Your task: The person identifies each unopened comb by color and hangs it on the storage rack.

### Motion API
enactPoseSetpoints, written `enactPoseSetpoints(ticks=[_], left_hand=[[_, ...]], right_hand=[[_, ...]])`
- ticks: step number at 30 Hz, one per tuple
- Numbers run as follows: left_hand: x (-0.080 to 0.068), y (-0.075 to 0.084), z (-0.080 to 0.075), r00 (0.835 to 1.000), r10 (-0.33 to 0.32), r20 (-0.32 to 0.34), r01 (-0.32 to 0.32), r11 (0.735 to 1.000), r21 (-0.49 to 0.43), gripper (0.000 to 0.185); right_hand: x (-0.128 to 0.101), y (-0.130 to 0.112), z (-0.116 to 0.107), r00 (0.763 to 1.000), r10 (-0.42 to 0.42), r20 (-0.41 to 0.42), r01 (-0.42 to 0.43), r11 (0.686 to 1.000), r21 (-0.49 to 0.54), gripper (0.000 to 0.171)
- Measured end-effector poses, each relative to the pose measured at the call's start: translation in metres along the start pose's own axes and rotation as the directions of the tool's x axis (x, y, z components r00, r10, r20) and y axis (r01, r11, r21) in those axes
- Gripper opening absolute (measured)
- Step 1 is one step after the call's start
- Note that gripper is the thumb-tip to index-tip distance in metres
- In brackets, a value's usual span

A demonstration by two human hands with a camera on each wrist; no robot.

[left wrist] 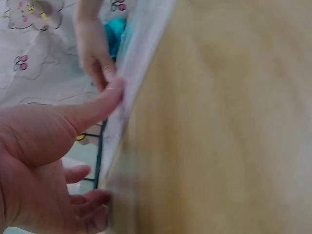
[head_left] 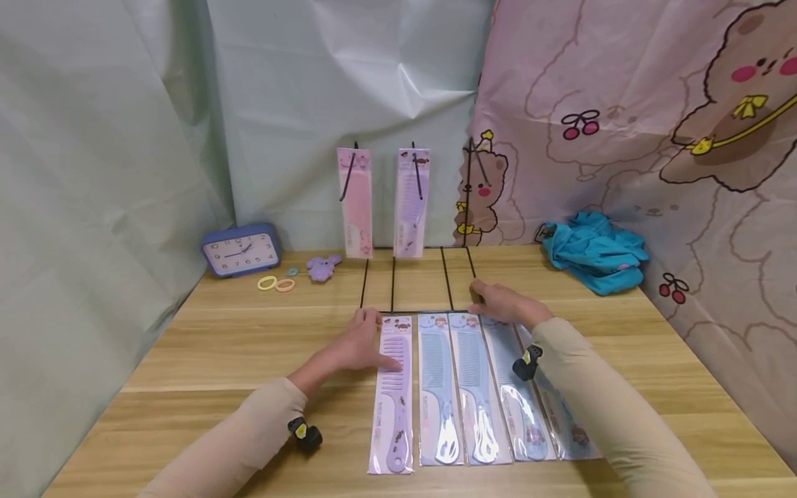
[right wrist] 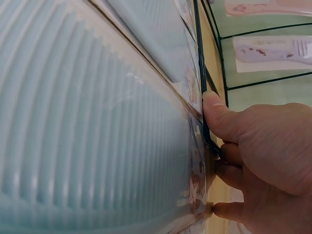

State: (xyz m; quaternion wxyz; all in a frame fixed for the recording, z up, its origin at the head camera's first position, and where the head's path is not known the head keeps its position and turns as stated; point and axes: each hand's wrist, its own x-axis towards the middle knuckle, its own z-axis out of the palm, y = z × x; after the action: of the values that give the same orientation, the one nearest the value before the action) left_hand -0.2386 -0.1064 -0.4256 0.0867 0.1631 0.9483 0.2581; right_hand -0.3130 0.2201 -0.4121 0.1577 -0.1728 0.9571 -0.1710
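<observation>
A black wire display rack [head_left: 422,312] stands on the table with its base frame lying flat. At the base's front right corner my right hand [head_left: 503,303] pinches the wire, and in the right wrist view the thumb [right wrist: 222,114] presses on it. My left hand [head_left: 356,344] is spread at the front left corner, its thumb [left wrist: 105,100] over a packaged purple comb [head_left: 394,408] and its fingertips low by the tabletop. Several packaged blue combs [head_left: 436,360] lie in a row to the right of the purple one, partly hidden under my right forearm.
A packaged pink comb [head_left: 357,200] and another purple comb [head_left: 411,207] hang on the rack's hooks. Left of it are a blue clock [head_left: 241,250], hair ties [head_left: 268,283] and a purple plush shape [head_left: 322,268]. Crumpled teal cloth [head_left: 594,252] lies at the back right, before a curtain.
</observation>
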Motion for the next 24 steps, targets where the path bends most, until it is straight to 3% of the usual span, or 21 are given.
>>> enactPoseSetpoints(ticks=[4,7,15,20,24], left_hand=[[-0.006,-0.002,-0.012,0.997,0.020,0.077,-0.025,0.998,0.055,0.096],[-0.010,-0.001,-0.018,0.992,-0.001,0.127,-0.011,0.995,0.099,0.098],[-0.024,0.012,-0.015,0.995,-0.056,0.077,0.042,0.983,0.176,0.128],[-0.025,0.009,-0.022,0.995,-0.011,0.094,0.001,0.994,0.111,0.114],[-0.024,-0.006,-0.031,0.994,0.038,0.106,-0.040,0.999,0.019,0.078]], right_hand=[[0.000,-0.001,0.001,1.000,0.004,-0.002,-0.004,1.000,0.005,0.065],[0.000,0.000,0.001,1.000,0.006,-0.008,-0.006,1.000,0.008,0.064],[0.001,0.001,0.002,1.000,-0.004,-0.020,0.004,1.000,0.018,0.060],[-0.001,0.001,0.000,1.000,0.015,-0.023,-0.015,1.000,0.013,0.064],[-0.001,0.000,0.000,1.000,0.006,-0.012,-0.005,1.000,0.018,0.065]])
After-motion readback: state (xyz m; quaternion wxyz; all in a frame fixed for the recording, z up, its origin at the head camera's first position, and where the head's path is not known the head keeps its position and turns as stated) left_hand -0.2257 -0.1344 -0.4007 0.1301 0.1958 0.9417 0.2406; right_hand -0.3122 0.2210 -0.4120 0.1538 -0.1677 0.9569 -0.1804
